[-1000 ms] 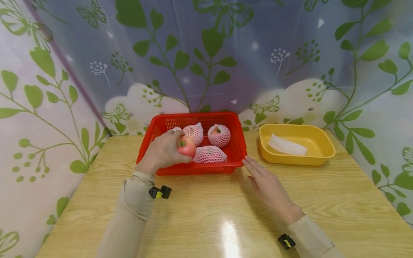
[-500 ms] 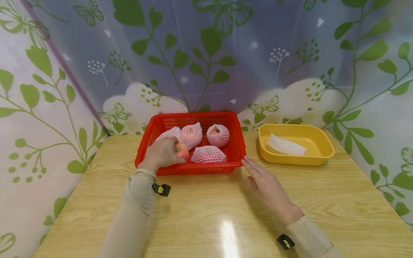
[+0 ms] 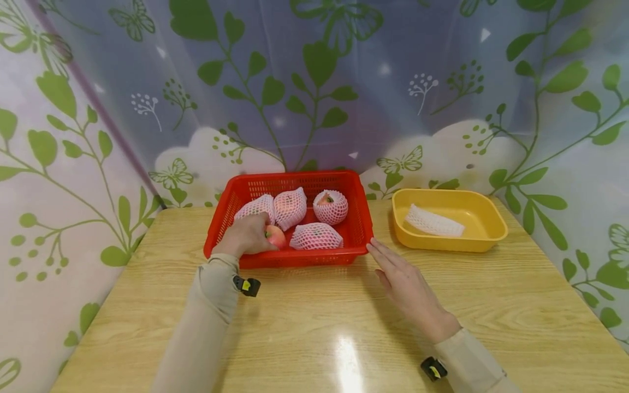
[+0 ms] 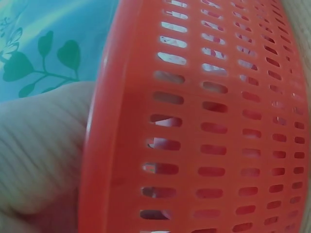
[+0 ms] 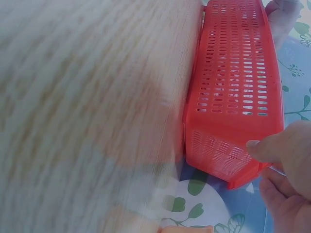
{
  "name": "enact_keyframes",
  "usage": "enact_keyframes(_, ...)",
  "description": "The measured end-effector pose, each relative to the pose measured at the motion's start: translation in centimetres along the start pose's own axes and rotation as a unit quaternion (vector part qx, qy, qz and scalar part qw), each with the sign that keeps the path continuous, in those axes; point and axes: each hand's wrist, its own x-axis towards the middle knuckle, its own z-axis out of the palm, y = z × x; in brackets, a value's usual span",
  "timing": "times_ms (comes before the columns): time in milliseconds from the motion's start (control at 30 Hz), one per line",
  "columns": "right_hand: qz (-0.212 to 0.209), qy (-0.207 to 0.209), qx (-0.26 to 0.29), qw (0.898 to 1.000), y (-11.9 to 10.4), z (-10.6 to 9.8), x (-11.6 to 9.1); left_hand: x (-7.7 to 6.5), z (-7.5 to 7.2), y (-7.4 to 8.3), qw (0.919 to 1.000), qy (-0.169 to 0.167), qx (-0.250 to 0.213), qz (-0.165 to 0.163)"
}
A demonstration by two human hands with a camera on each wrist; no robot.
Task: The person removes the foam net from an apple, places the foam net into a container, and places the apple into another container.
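A red perforated basket (image 3: 363, 229) stands on the table. Inside its front left corner my left hand (image 3: 245, 233) holds a bare red apple (image 3: 276, 237), the palm side hidden. In the left wrist view, part of my left hand (image 4: 43, 145) shows beyond the basket wall (image 4: 131, 97). Around the apple lie several fruits in pink-white foam nets, among them a netted apple (image 3: 331, 206) at the back right and a netted fruit (image 3: 316, 236) at the front. My right hand (image 3: 410, 289), fingers straight, touches the basket's front right corner; the right wrist view shows its thumb (image 5: 267, 147) at the rim.
To the right of the basket stands a yellow tray (image 3: 452, 243) with a white foam net (image 3: 434, 221) in it. A wood-grain table (image 3: 304, 327) lies under everything. Behind rises a patterned backdrop (image 3: 373, 109) with leaves and butterflies.
My left hand has lowered the apple and moved it slightly left, deeper into the basket's front left. The netted fruit at the left shows more now. My right hand stays at the corner.
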Motion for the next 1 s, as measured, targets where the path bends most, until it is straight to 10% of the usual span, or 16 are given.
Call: enact_keyframes(1000,0.008,-0.003,0.007,1.0,-0.1,0.02,-0.14,0.66,0.44,0.18,0.9967,-0.053,-0.016,-0.059)
